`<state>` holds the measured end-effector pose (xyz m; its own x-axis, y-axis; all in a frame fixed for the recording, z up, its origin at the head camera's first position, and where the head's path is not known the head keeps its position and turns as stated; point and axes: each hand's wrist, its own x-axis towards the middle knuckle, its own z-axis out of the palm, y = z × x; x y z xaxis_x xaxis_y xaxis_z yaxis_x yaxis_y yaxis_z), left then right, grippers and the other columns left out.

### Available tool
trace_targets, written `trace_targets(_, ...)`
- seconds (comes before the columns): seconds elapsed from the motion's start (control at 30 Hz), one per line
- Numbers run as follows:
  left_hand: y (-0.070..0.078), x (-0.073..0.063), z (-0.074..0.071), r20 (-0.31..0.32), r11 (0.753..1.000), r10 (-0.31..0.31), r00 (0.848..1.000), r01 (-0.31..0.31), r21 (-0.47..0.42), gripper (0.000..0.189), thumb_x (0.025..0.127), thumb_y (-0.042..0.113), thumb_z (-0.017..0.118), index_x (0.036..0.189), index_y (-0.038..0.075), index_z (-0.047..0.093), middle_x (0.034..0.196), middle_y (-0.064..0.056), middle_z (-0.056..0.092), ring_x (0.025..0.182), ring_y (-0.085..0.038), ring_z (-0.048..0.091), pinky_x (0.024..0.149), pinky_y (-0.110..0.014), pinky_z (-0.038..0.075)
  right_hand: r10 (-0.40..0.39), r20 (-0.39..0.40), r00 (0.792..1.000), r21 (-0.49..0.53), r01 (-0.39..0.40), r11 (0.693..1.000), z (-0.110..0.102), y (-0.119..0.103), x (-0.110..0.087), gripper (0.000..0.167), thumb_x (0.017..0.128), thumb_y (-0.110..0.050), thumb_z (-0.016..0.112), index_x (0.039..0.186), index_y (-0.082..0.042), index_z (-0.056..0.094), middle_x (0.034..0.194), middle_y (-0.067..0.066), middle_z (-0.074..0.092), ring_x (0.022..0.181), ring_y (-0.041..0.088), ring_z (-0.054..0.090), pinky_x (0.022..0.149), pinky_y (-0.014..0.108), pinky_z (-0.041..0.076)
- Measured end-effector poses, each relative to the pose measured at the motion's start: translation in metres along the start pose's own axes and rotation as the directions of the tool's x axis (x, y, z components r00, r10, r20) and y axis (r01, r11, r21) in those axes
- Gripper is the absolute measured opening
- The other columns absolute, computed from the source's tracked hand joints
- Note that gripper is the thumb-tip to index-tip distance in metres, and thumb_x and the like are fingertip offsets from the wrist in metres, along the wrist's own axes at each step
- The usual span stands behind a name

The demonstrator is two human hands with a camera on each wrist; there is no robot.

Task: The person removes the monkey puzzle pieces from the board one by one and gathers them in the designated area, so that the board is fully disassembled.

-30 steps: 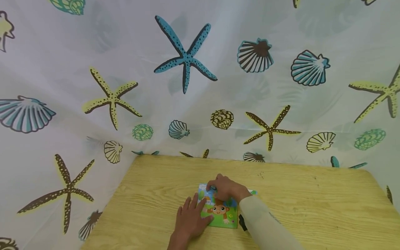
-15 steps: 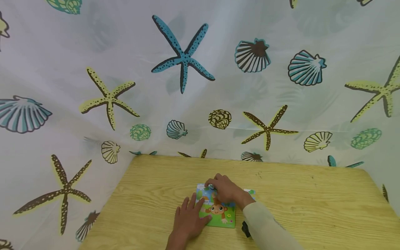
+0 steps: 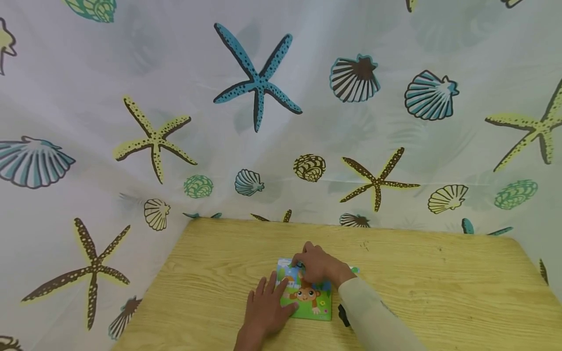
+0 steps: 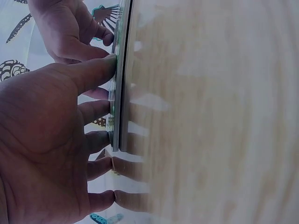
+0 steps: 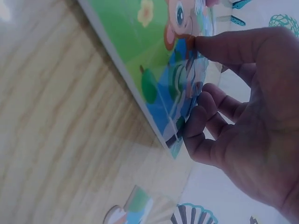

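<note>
Left hand [image 3: 268,309] is spread wide here, fingers fanned, thumb and forefinger resting on the left side of the flat, glossy, rectangular jigsaw puzzle with a cartoon monkey [image 3: 306,303]. And the right hand [image 3: 316,265], reaching in from a cream sleeve [image 3: 377,312], is bent over the upper part, thumb and curled fingertips touching its surface; whether they're pinching a piece, I can't tell from my end.

Over to the left wrist view, and I get the puzzle edge-on: thin, layered, flat to the pale yellow wood-grain worktop [image 3: 439,282], something the head view doesn't give me. The right wrist view adds a loose, multicoloured, knobbed puzzle piece [image 5: 135,207] lying on the worktop, well apart from the fingers.

The puzzle itself sits near the middle of the worktop, between the hands: brown monkey, big eyes, green grass below, blue above, a yellow flower at lower right, and cut lines crossing the picture up close.
</note>
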<state>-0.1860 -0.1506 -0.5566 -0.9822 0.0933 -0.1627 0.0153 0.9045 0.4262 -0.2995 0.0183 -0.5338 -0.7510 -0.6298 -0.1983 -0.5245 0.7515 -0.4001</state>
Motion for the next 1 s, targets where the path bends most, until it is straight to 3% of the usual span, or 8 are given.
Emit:
trace_targets(0.2,0.001,0.001,0.000,0.000,1.000,-0.003,1.000,0.003,-0.004,0.068,0.091,0.055,0.057,0.148,0.019,0.042,0.160,-0.014,0.025,0.147,-0.043,0.020,0.111,-0.070,0.018,0.013,0.012,1.000,0.022,-0.013,1.000,-0.003,-0.003,-0.001,0.035,0.093,-0.021,0.059,0.126,-0.032,0.064,0.120,0.005,0.046,0.100,0.024,0.044,0.077,0.039,0.044)
trace_targets(0.6,0.003,0.001,0.001,-0.008,1.000,0.002,1.000,-0.002,0.012,0.068,0.091,0.055,0.058,0.146,0.019,0.044,0.160,-0.014,0.027,0.146,-0.043,0.023,0.110,-0.071,0.021,-0.004,0.021,1.000,0.037,0.003,0.999,-0.004,-0.008,-0.002,0.033,0.094,-0.005,0.054,0.113,-0.030,0.063,0.120,0.005,0.045,0.101,0.023,0.041,0.080,0.040,0.044)
trace_targets(0.87,-0.001,0.001,0.000,-0.005,1.000,-0.003,1.000,0.003,0.029,0.069,0.090,0.057,0.057,0.147,0.019,0.043,0.159,-0.014,0.027,0.145,-0.043,0.023,0.109,-0.071,0.022,-0.056,-0.075,0.996,0.066,0.061,0.996,0.004,-0.005,-0.005,0.037,0.093,-0.006,0.060,0.124,-0.027,0.059,0.118,0.003,0.053,0.103,0.022,0.052,0.086,0.039,0.049)
trace_targets(1.0,0.000,0.000,-0.001,-0.008,1.000,-0.004,1.000,0.004,0.013,0.069,0.091,0.055,0.058,0.147,0.018,0.044,0.159,-0.015,0.027,0.146,-0.044,0.022,0.110,-0.071,0.021,-0.043,-0.108,0.993,0.183,0.062,0.981,0.007,0.001,-0.008,0.032,0.095,-0.012,0.062,0.126,-0.021,0.059,0.116,0.002,0.060,0.102,0.020,0.060,0.087,0.039,0.052)
